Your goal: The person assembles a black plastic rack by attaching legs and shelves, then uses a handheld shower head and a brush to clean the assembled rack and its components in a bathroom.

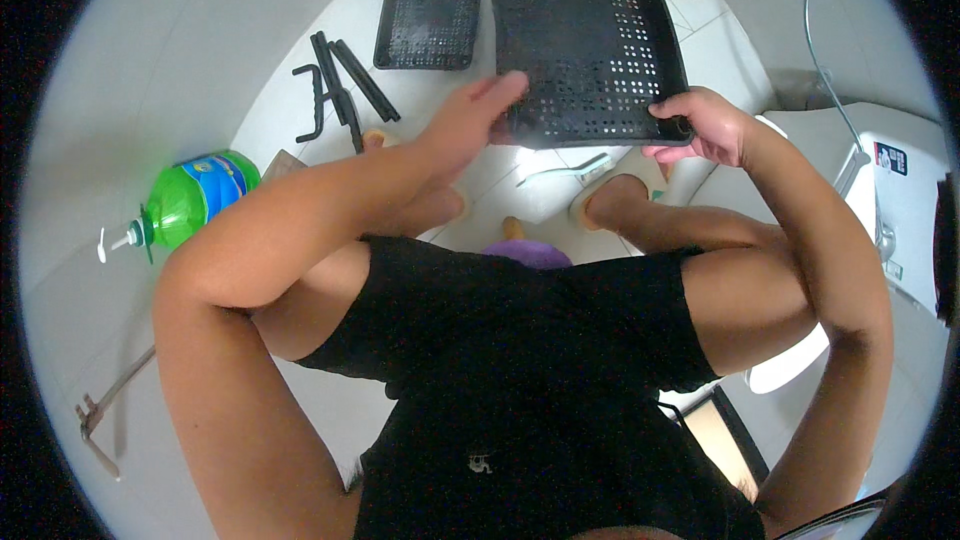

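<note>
A black perforated plastic shelf tray (585,50) is held up in front of me, tilted, its far end cut off by the picture's top edge. My right hand (705,128) grips its near right corner, thumb on top and fingers beneath. At the near left edge, my left hand (475,125) is closed on the tray, slightly blurred, its thumb over the rim. A second, similar tray (430,10) lies on the floor to the left. Beside it are black tubes (365,80) and a bent black bracket piece (317,105).
A pale green brush (570,171) lies on the tiled floor between my feet, near a purple object (530,255). At left stands a green pump bottle (195,198) with a blue label. A white toilet (800,130) and a metal hose (815,40) are at right.
</note>
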Tool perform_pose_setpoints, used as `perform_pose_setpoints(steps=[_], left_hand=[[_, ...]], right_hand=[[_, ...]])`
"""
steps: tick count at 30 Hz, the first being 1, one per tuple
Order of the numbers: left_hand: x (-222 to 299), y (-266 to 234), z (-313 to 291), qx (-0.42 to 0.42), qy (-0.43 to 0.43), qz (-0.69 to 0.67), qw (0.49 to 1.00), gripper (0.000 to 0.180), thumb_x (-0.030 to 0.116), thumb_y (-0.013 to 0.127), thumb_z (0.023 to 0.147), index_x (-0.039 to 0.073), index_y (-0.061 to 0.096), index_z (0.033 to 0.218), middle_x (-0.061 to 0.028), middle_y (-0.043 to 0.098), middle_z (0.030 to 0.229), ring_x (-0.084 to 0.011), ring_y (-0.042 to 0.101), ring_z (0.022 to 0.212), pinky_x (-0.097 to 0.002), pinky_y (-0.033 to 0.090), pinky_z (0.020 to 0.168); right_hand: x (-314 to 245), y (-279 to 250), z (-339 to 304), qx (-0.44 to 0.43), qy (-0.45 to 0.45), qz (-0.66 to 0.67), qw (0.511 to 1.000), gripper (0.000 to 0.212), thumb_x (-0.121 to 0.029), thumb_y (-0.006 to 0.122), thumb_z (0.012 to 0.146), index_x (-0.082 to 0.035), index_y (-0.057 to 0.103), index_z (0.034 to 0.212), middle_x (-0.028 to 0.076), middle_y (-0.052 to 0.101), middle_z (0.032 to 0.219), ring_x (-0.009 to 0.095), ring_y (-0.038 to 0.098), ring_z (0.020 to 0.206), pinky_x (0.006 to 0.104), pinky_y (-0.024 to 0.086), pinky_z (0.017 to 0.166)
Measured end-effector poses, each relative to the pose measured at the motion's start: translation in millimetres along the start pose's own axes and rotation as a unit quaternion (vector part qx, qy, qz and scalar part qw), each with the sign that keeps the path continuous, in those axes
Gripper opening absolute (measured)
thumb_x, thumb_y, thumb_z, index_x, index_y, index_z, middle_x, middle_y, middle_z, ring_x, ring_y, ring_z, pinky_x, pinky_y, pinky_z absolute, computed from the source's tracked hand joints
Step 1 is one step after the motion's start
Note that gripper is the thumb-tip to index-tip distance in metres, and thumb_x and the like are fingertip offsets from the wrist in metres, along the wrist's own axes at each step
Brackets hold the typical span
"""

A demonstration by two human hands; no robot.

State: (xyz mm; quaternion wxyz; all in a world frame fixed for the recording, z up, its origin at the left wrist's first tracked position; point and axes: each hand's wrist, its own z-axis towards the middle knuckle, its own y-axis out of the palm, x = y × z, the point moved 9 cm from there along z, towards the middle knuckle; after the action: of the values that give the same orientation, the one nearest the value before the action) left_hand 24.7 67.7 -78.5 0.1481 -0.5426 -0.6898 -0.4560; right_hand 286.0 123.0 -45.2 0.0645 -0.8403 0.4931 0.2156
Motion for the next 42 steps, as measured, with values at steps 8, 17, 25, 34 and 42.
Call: perform_pose_setpoints(steps=[8, 17, 25, 34, 42], left_hand=[[17, 14, 11, -0.011, 0.222, 0.503, 0.835, 0.033, 0.014, 0.055, 0.096, 0.000, 0.060, 0.125, -0.0213, 0.069, 0.115, -0.0385, 0.068, 0.100, -0.0459, 0.051, 0.087], [17, 70, 62, 0.131, 0.259, 0.503, 0.814, 0.029, 0.031, 0.060, 0.097, 0.006, 0.062, 0.113, -0.0199, 0.068, 0.116, -0.0452, 0.066, 0.101, -0.0539, 0.054, 0.086], [2, 85, 84, 0.223, 0.411, 0.348, 0.812, 0.027, 0.029, 0.068, 0.094, 0.010, 0.068, 0.113, -0.0130, 0.071, 0.108, -0.0377, 0.069, 0.095, -0.0488, 0.056, 0.080], [29, 106, 89, 0.173, 0.420, 0.389, 0.802, 0.035, 0.040, 0.064, 0.098, 0.017, 0.068, 0.124, -0.0100, 0.070, 0.104, -0.0335, 0.069, 0.096, -0.0458, 0.058, 0.082], [83, 138, 64, 0.191, 0.505, 0.410, 0.736, 0.035, 0.043, 0.065, 0.096, 0.009, 0.067, 0.103, -0.0113, 0.072, 0.096, -0.0337, 0.068, 0.099, -0.0463, 0.056, 0.080]], right_hand=[[-28, -36, 14, 0.085, -0.088, -0.159, 0.980, 0.048, -0.030, 0.070, 0.092, 0.000, 0.060, 0.128, 0.015, 0.073, 0.101, 0.023, 0.075, 0.086, 0.0347, 0.063, 0.073], [-117, 43, -65, 0.288, -0.426, -0.526, 0.677, 0.054, -0.046, 0.074, 0.089, -0.001, 0.070, 0.118, 0.022, 0.070, 0.107, 0.041, 0.067, 0.101, 0.0478, 0.052, 0.093], [-109, 32, -58, 0.266, -0.478, -0.555, 0.627, 0.042, -0.026, 0.081, 0.087, 0.000, 0.069, 0.118, 0.020, 0.072, 0.107, 0.037, 0.069, 0.094, 0.0415, 0.056, 0.081], [-115, -34, -56, 0.278, -0.414, -0.441, 0.746, 0.049, -0.022, 0.078, 0.095, 0.000, 0.061, 0.135, 0.011, 0.071, 0.121, 0.015, 0.065, 0.101, 0.0272, 0.053, 0.088], [-127, -41, -55, 0.175, -0.422, -0.080, 0.886, 0.043, -0.020, 0.056, 0.108, 0.003, 0.054, 0.144, 0.009, 0.067, 0.129, 0.016, 0.063, 0.114, 0.0315, 0.049, 0.104]])
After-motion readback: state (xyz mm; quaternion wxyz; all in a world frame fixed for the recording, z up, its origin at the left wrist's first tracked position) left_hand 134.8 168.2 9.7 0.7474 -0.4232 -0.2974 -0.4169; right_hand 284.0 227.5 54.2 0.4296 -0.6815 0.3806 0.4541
